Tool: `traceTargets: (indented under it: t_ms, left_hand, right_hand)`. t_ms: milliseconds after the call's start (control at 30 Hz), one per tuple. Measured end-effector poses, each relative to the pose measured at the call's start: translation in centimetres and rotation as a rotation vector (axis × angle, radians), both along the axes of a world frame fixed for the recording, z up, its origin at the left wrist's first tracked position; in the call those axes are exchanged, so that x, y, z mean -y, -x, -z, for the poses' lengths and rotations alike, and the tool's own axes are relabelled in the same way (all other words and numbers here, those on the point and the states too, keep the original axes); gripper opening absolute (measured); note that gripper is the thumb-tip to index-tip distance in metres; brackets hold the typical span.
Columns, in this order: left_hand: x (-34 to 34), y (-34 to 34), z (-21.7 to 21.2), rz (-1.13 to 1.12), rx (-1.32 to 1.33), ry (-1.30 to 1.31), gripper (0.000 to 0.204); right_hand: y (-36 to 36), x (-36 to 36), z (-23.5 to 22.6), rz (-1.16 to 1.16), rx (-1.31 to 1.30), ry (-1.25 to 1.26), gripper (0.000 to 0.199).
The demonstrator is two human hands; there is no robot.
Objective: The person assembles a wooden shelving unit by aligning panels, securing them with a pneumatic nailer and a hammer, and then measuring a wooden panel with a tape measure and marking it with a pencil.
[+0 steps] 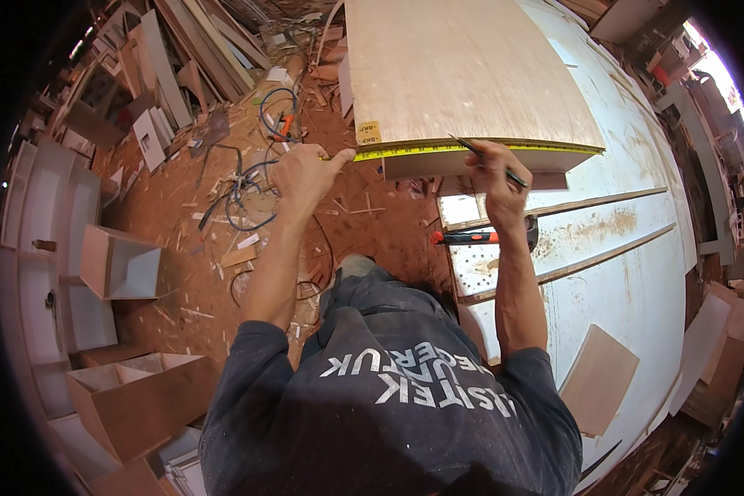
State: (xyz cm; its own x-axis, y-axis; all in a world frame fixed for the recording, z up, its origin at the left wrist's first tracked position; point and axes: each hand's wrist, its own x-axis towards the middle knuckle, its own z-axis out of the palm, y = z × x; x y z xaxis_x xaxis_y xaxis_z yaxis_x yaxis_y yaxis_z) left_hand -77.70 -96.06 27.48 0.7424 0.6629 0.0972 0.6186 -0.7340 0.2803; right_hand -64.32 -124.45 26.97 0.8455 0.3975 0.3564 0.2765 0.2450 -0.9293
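Left hand [306, 172] pins yellow tape [438, 150] on smooth plywood [463, 70]; right hand [498, 178] grips, seemingly, 1 pencil [486, 159].

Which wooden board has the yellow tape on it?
The big pale board at the top; the tape runs along its near edge. The small brown board lower right lies bare.
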Motion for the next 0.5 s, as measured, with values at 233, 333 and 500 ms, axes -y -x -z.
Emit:
traceTargets:
  t_ms: [233, 333, 500]
  left_hand:
    - [-0.5, 0.0, 1.3, 0.01, 0.034, 0.093, 0.066]
    - [-0.6, -0.2, 1.7, 0.001, 0.039, 0.125, 0.066]
    - [-0.5, -0.2, 1.7, 0.008, 0.034, 0.107, 0.065]
  right_hand:
    - [-1.0, -4.4, 1.0, -0.055, 0.046, 0.022, 0.017]
    - [-1.3, -4.6, 1.4, -0.048, 0.106, 0.049, 0.018]
    - [-1.7, -4.9, 1.9, -0.099, 0.165, 0.149, 0.019]
